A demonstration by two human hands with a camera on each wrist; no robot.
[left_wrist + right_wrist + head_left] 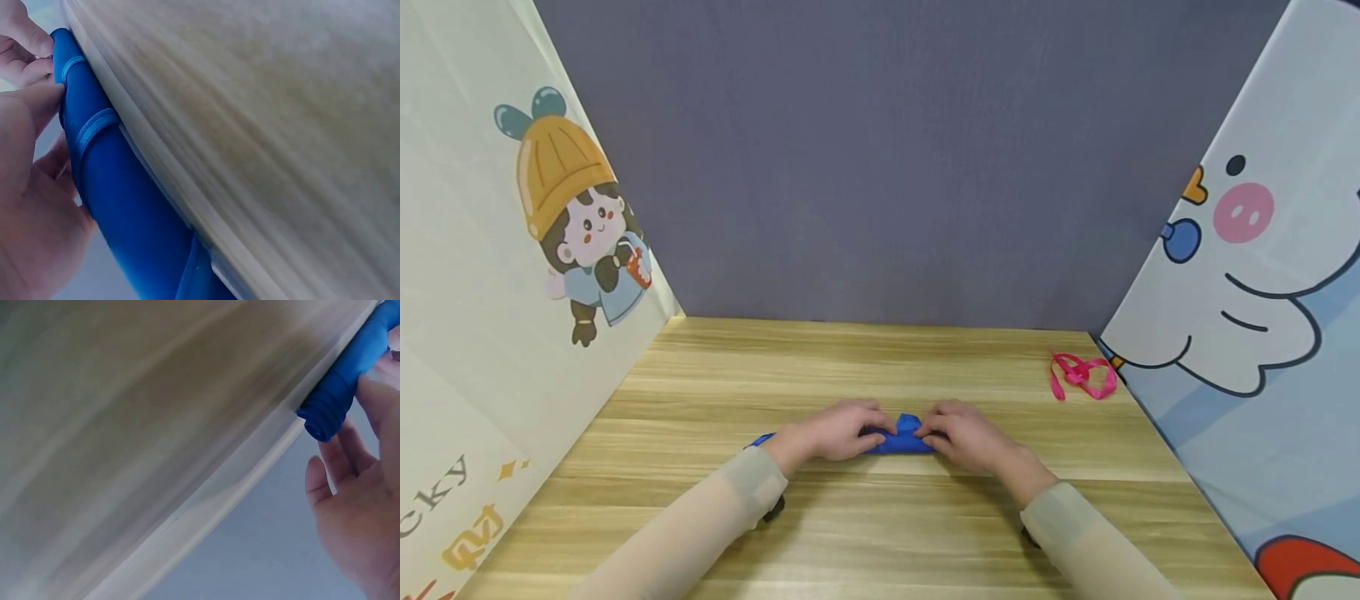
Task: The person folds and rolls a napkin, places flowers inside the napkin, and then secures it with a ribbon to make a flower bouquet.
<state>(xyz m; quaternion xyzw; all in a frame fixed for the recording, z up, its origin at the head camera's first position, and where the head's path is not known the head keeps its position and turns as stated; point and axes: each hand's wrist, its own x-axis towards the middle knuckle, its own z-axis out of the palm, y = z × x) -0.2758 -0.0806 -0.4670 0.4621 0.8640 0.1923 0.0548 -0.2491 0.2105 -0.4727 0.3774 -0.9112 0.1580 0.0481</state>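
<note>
A roll of blue fabric (902,443) with a small flap standing up at its middle lies across the wooden table. Sewn bands cross the rolled fabric (109,181) in the left wrist view, and its coiled end (322,422) shows in the right wrist view. My left hand (847,429) pinches the roll left of the flap, thumb on the near side and fingers beyond. On the other side of the flap, my right hand (962,433) grips it between thumb and fingers. The roll's left end sticks out behind my left wrist, and my forearm partly hides it.
At the back right of the table (850,358) lies a tangled pink ribbon (1078,372). A dark grey panel (887,167) closes off the back. Printed cloth walls stand at left (467,275) and right (1240,350).
</note>
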